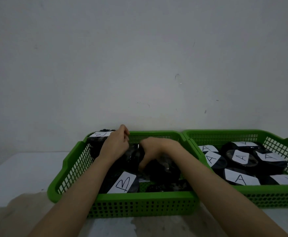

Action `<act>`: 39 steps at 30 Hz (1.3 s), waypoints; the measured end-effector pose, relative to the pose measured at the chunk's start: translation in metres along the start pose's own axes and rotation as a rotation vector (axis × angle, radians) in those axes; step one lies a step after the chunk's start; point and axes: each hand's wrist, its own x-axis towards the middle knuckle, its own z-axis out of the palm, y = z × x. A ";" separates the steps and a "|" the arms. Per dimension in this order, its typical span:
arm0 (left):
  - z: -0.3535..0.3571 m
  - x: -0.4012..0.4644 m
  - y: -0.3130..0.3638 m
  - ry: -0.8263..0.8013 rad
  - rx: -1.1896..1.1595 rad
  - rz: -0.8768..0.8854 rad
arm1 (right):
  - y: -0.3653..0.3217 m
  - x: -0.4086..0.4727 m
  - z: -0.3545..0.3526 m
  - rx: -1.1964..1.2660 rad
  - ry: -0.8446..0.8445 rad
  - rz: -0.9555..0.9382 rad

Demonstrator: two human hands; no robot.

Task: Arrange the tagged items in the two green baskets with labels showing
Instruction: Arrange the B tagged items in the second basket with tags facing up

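The right basket (276, 194) looked finished, as far as could be judged: six dark packets lay flat in it, each with a white A label (242, 157) turned up and readable. The left basket (139, 202) was the one under way. There, one packet near the front wall showed its B label (124, 182) face up, and another at the far left corner showed a B label (102, 134) too, but the dark packets in the middle and along the front right showed no label, so several seemed to need turning or settling. Both hands were inside this basket. The left hand (116, 145) was curled with its fingers closed near the back, just beside the corner packet; whether it pinched a packet's edge could not be told. The right hand (154, 152) was blurred, fingers bent down into the middle of the pile, on or around a dark packet (163, 170) whose label was out of sight; its grip could not be made out. That packet lay directly under the right hand, between the two labelled ones.
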 end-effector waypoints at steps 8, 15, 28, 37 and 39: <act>-0.005 -0.001 0.013 -0.169 -0.396 -0.180 | 0.041 -0.043 -0.040 1.312 0.486 -0.149; -0.004 -0.005 0.012 -0.636 -0.594 -0.356 | 0.068 -0.057 -0.007 0.982 0.266 0.045; 0.008 -0.004 0.003 -0.774 -0.077 -0.080 | 0.051 -0.054 0.013 0.161 -0.008 0.310; 0.011 -0.003 0.003 -0.755 -0.054 -0.030 | 0.028 -0.066 0.003 0.137 0.080 0.270; 0.013 -0.006 0.006 -0.810 0.013 -0.020 | 0.015 -0.071 0.002 0.105 0.030 0.230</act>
